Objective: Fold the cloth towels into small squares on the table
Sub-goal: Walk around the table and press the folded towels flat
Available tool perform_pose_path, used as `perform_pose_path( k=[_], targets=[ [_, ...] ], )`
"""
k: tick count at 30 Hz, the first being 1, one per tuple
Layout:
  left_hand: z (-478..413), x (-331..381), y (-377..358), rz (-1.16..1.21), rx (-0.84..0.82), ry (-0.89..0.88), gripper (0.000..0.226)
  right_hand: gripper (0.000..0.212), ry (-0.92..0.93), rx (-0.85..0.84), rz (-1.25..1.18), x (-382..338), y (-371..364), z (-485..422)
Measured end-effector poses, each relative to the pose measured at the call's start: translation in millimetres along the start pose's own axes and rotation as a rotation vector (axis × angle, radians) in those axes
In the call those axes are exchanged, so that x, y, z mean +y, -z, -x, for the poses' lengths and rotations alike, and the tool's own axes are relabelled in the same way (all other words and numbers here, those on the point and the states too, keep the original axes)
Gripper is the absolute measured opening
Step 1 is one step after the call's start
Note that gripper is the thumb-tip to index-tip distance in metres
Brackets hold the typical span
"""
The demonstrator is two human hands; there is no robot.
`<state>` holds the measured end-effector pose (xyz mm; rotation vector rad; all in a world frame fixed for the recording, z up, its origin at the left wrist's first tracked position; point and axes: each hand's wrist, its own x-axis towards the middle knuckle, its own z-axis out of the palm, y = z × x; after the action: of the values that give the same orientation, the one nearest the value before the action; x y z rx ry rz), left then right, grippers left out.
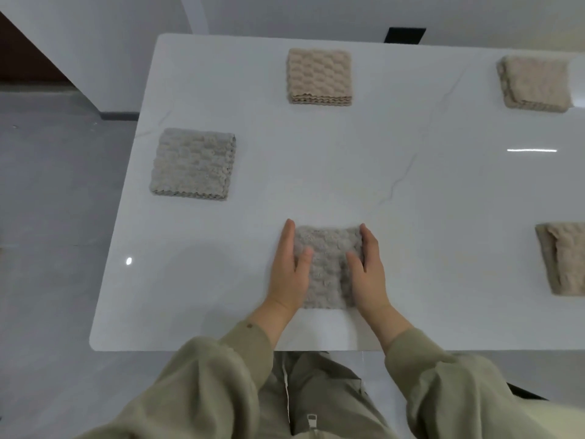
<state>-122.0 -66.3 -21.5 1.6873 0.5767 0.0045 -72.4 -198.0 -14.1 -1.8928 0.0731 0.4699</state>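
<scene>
A plain indoor room, and it reads as a home dining spot. There's a long white table (pixel 411 185) with a glossy, marble-veined top and rounded corners, catching the ceiling light. Under it lies a pale grey floor (pixel 63 248) with a soft shine, and bare white walls (pixel 110 42) meet it at a dark skirting strip (pixel 120 115). A dark brown panel (pixel 22 55) shows far left. Small folded household towels, like the grey one (pixel 193 164), lie spread out on the tabletop.
</scene>
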Motion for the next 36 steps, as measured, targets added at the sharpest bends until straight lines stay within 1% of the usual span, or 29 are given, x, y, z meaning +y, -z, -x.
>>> perform_pose_path(
  k=[2, 4, 6, 9, 13, 15, 17, 19, 21, 24, 26, 28, 31, 33, 36],
  targets=[
    [-0.5, -1.8, 2.0, 0.002, 0.056, -0.001, 0.068, 0.07, -0.009, 0.056, -0.025, 2.3, 1.8, -0.6],
    [-0.2, -1.5, 1.5, 0.0, 0.065, 0.0, 0.069, 0.071, -0.012, 0.073, -0.028, 4.2, 1.8, 0.3],
    [0.5, 0.0, -0.4, -0.011, 0.043, 0.0, 0.069, 0.072, -0.006, 0.044, -0.007, 3.7, -2.1, 2.2],
    [-0.5, -2.2, 1.4, -0.016, 0.057, -0.004, 0.069, 0.074, -0.001, 0.027, 0.016, 2.1, -5.4, 1.6],
    [0.7, -8.9, 6.0, 0.043, 0.105, -0.013, 0.062, 0.068, 0.007, 0.058, 0.002, 12.4, 7.4, -1.3],
    [5.3, -7.3, 3.2, 0.107, 0.172, -0.004, 0.056, 0.064, 0.044, 0.019, 0.044, 15.1, 17.5, -5.5],
    [7.9, -6.7, -1.2, 0.131, 0.246, 0.024, 0.051, 0.062, 0.083, -0.051, 0.077, 14.1, 28.0, -16.5],
    [13.8, -9.3, -5.4, 0.13, 0.365, 0.044, 0.048, 0.055, 0.12, -0.145, 0.088, 8.9, 38.2, -32.5],
    [26.7, -12.9, -14.0, 0.191, 0.566, 0.073, 0.046, 0.046, 0.171, -0.249, 0.132, 2.6, 48.5, -52.6],
    [49.7, -18.3, -44.1, 0.305, 0.916, 0.095, 0.047, 0.039, 0.262, -0.385, 0.25, -7.0, 61.1, -80.9],
    [61.7, -17.2, -71.7, 0.331, 1.057, 0.116, 0.05, 0.036, 0.305, -0.463, 0.295, -15.1, 62.4, -94.7],
    [66.0, -14.2, -97.6, 0.356, 1.125, 0.131, 0.053, 0.034, 0.342, -0.549, 0.327, -24.9, 55.5, -106.2],
    [63.8, -12.7, -127.5, 0.365, 1.216, 0.136, 0.057, 0.034, 0.364, -0.746, 0.395, -42.0, 33.9, -114.6],
    [57.5, -9.3, -134.8, 0.387, 1.259, 0.135, 0.059, 0.034, 0.372, -0.843, 0.425, -54.9, 15.5, -115.9],
    [42.0, 1.2, -133.3, 0.49, 1.288, 0.12, 0.063, 0.035, 0.394, -0.952, 0.462, -65.5, -5.4, -114.5]
  ],
)
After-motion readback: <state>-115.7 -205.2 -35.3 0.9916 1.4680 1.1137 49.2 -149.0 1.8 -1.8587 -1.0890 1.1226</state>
